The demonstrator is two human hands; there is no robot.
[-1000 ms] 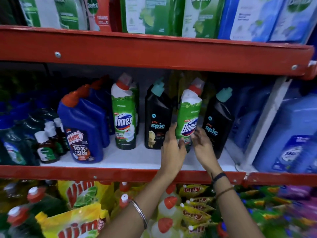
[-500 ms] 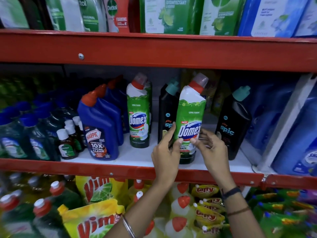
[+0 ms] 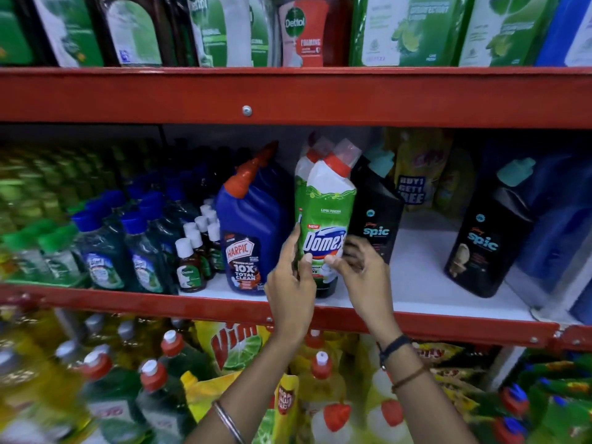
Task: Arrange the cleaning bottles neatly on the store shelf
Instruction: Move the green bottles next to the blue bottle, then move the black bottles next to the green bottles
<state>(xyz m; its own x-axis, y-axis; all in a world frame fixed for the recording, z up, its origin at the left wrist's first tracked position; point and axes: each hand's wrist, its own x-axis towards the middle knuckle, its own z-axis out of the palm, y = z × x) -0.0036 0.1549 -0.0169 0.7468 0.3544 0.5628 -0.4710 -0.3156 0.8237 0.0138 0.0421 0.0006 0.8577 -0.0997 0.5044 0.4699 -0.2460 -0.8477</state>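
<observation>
Got both hands on the green Domex bottle (image 3: 328, 219) at the shelf's front edge: left hand (image 3: 290, 283) wrapped at its 9 o'clock, right hand (image 3: 363, 274) pinching the label at 4. It's probably heavy with liquid and the shrink wrap looks slick, so I'd grip low on the body, not that skinny neck.
</observation>
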